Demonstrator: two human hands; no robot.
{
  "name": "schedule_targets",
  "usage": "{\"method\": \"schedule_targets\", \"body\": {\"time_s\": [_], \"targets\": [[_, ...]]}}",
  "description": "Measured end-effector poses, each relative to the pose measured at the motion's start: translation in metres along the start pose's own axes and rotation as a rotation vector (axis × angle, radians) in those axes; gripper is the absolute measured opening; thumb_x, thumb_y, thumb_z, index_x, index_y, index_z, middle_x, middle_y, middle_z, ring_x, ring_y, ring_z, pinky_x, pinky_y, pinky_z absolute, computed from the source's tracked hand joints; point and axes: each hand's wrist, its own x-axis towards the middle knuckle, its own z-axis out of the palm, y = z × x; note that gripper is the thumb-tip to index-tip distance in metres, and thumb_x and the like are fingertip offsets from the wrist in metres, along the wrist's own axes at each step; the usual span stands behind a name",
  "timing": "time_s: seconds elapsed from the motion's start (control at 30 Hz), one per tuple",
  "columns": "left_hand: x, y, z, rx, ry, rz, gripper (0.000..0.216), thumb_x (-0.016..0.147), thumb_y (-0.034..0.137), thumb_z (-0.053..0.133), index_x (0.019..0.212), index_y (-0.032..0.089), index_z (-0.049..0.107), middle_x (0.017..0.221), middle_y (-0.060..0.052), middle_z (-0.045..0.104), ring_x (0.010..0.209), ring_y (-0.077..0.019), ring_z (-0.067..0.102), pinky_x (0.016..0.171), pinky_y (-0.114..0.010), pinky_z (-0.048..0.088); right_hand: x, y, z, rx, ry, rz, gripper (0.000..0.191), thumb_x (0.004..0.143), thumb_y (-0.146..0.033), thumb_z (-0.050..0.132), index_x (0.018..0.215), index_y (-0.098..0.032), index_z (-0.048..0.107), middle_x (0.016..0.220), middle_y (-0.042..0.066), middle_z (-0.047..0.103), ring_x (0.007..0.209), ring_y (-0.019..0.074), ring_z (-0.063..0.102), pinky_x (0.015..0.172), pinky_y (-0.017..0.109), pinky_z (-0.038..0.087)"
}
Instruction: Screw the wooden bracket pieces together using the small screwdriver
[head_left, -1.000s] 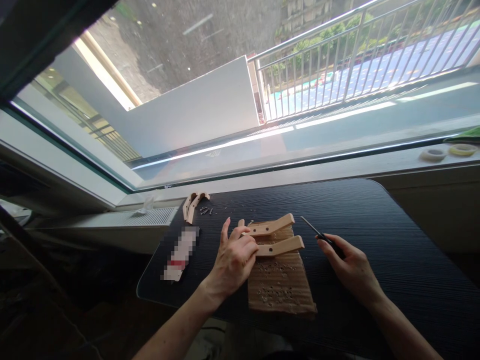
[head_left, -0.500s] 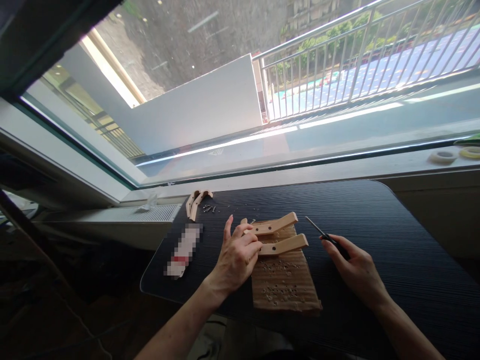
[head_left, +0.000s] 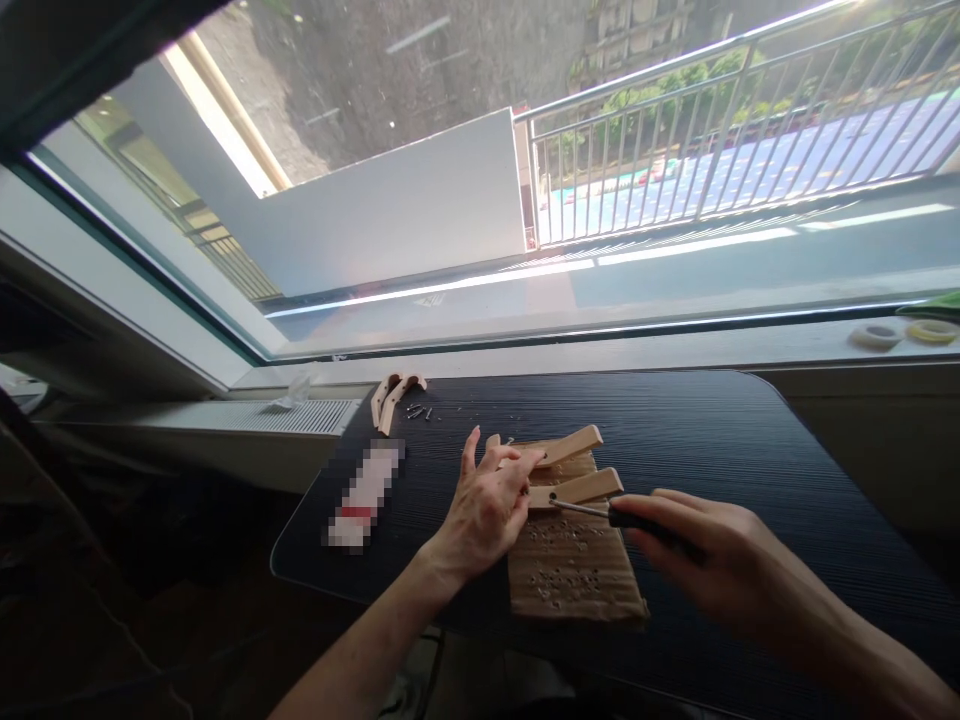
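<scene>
My right hand grips a screwdriver by its dark handle, the thin shaft pointing left. Its tip is at a dark hole in the lower bent wooden piece. My left hand lies over the left parts of this piece and the upper wooden piece, fingers bent onto them, one reaching along the upper piece. Both pieces rest on a sheet of corrugated cardboard pitted with small holes. My left fingers hide the pieces' middle and left portions.
Two more curved wooden pieces lie at the black table's back left, beside several screws. A pixelated pale packet is at the left. Tape rolls sit on the windowsill along the back.
My right hand has moved left with the screwdriver, bringing its tip from the open table to the lower wooden piece's hole. My left fingers have shifted slightly right along the pieces.
</scene>
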Motion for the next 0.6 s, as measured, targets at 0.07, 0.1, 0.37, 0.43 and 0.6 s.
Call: {"method": "schedule_targets", "body": {"time_s": [0.07, 0.1, 0.37, 0.43, 0.6], "targets": [[-0.001, 0.000, 0.000, -0.001, 0.005, -0.007, 0.055, 0.076, 0.007, 0.051, 0.128, 0.022, 0.040, 0.089, -0.001, 0.066, 0.111, -0.0186, 0.050, 0.112, -0.053, 0.002, 0.011, -0.009, 0.001, -0.108, -0.026, -0.065, 0.027, 0.086, -0.027, 0.048, 0.110, -0.026, 0.061, 0.087, 0.002, 0.067, 0.070, 0.0130, 0.061, 0.061, 0.022, 0.045], [-0.002, -0.001, 0.000, -0.001, 0.008, -0.010, 0.055, 0.076, 0.008, 0.051, 0.128, 0.022, 0.040, 0.091, -0.001, 0.065, 0.111, -0.0186, 0.050, 0.112, -0.053, 0.002, 0.016, -0.011, 0.003, -0.157, -0.030, -0.086, 0.026, 0.087, -0.027, 0.047, 0.109, -0.026, 0.062, 0.089, 0.002, 0.067, 0.071, 0.0135, 0.062, 0.062, 0.023, 0.045], [-0.005, -0.006, 0.000, -0.009, 0.018, -0.007, 0.056, 0.076, 0.009, 0.050, 0.130, 0.020, 0.039, 0.099, -0.006, 0.063, 0.109, -0.0204, 0.052, 0.112, -0.053, 0.005, 0.040, -0.022, 0.014, -0.309, -0.116, -0.103, 0.027, 0.089, -0.028, 0.043, 0.108, -0.025, 0.062, 0.096, 0.004, 0.067, 0.076, 0.0150, 0.062, 0.066, 0.025, 0.045], [-0.005, -0.007, 0.000, -0.008, 0.015, -0.007, 0.056, 0.076, 0.009, 0.050, 0.129, 0.019, 0.040, 0.100, -0.006, 0.063, 0.110, -0.0206, 0.051, 0.112, -0.052, 0.005, 0.042, -0.024, 0.015, -0.312, -0.133, -0.109, 0.027, 0.089, -0.028, 0.043, 0.108, -0.025, 0.062, 0.093, 0.003, 0.067, 0.076, 0.0146, 0.062, 0.066, 0.025, 0.044], [-0.006, -0.007, 0.000, -0.021, 0.029, -0.003, 0.053, 0.076, 0.009, 0.049, 0.128, 0.018, 0.041, 0.099, -0.006, 0.063, 0.109, -0.0206, 0.052, 0.112, -0.052, 0.006, 0.046, -0.032, 0.016, -0.377, -0.151, -0.104, 0.026, 0.089, -0.027, 0.042, 0.106, -0.024, 0.062, 0.088, 0.003, 0.066, 0.073, 0.0150, 0.061, 0.063, 0.026, 0.042]]}}
